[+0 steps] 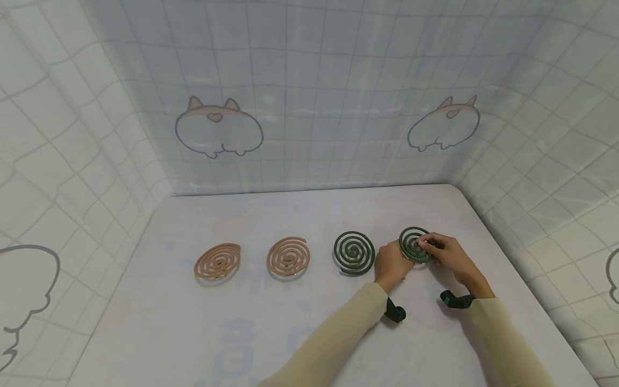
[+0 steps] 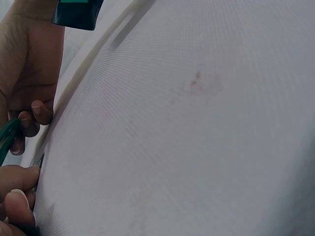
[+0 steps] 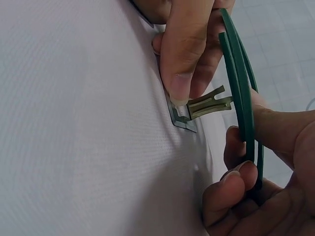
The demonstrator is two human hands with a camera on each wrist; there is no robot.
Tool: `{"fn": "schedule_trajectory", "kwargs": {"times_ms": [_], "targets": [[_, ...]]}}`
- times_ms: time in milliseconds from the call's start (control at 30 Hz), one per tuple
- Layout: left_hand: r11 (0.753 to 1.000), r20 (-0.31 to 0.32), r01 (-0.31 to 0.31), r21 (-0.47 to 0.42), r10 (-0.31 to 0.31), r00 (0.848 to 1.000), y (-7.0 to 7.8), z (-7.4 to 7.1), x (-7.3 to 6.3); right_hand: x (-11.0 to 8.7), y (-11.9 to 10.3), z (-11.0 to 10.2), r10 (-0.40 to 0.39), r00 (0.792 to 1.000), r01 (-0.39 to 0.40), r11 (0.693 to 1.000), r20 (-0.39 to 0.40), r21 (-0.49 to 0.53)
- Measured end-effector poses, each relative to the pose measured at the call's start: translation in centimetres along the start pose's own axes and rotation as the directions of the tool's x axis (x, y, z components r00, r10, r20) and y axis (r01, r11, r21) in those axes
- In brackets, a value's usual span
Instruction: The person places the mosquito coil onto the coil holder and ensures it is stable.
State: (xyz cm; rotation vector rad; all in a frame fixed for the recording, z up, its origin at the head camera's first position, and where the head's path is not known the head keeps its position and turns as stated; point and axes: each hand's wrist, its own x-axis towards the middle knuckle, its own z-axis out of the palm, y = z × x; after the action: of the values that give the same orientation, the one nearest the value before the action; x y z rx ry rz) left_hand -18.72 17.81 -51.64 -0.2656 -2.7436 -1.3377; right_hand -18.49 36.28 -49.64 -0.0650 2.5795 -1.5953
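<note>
My right hand (image 1: 452, 258) holds a green mosquito coil (image 1: 410, 247) at the right of the table, its fingers about the coil's edge and middle. In the right wrist view the coil (image 3: 239, 78) stands almost edge-on. The upright tongue of a small metal coil stand (image 3: 209, 104) reaches the coil's inner side. My left hand (image 1: 393, 266) pinches the flat base of that stand, thumb on top, close over the white surface. In the left wrist view only part of the coil (image 2: 7, 137) shows at the left edge.
Left of my hands lies another green coil (image 1: 354, 252). Farther left are two brown coils, one near the middle (image 1: 288, 257) and one tilted (image 1: 217, 262), with bits of metal under them. White gridded curtains (image 1: 309, 107) surround the table (image 1: 159, 322) at the back and sides.
</note>
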Motion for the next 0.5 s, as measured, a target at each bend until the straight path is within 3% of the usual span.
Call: {"fn": "schedule_trajectory", "kwargs": {"times_ms": [500], "targets": [[1.000, 0.005, 0.010, -0.010, -0.010, 1.000, -0.30, 0.31, 0.11, 0.02, 0.55, 0.28, 0.035, 0.997, -0.036, 0.999, -0.065, -0.013]]}}
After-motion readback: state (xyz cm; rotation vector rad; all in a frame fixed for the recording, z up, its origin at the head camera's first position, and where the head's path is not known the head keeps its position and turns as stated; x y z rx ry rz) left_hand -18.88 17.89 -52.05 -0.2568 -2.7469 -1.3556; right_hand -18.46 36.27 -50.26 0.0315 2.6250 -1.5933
